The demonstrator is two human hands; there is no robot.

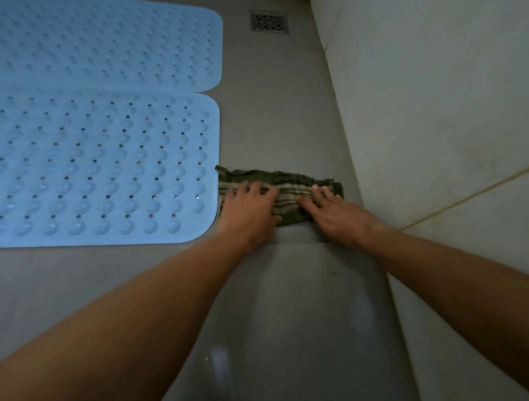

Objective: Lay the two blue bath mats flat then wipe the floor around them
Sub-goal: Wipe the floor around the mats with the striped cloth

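— Grey floor is seen from above, bounded on the right by a pale tiled wall. What is laid on it?

— Two blue bath mats are laid flat, long side against long side, with their edges meeting. The far mat lies toward the back wall and the near mat closer to the person. Both are cut off by the left edge of the view. Rows of holes and round bumps can be made out on the near one.

— Where is the cloth found?

— A green striped cloth is stretched in a narrow band on the floor. Its left end is set against the right edge of the near mat, and its right end lies close to the wall.

— How is it held?

— It is pressed down from above. The left hand is laid on its left half and the right hand on its right half. The fingers are kept straight and spread, so the grip of each hand is open; nothing is curled round the fabric.

— What else is seen?

— A square metal drain is set into the floor beyond the far mat's corner, well apart from the cloth. A darker, shiny patch is seen on the floor between the forearms, on the near side of the cloth.
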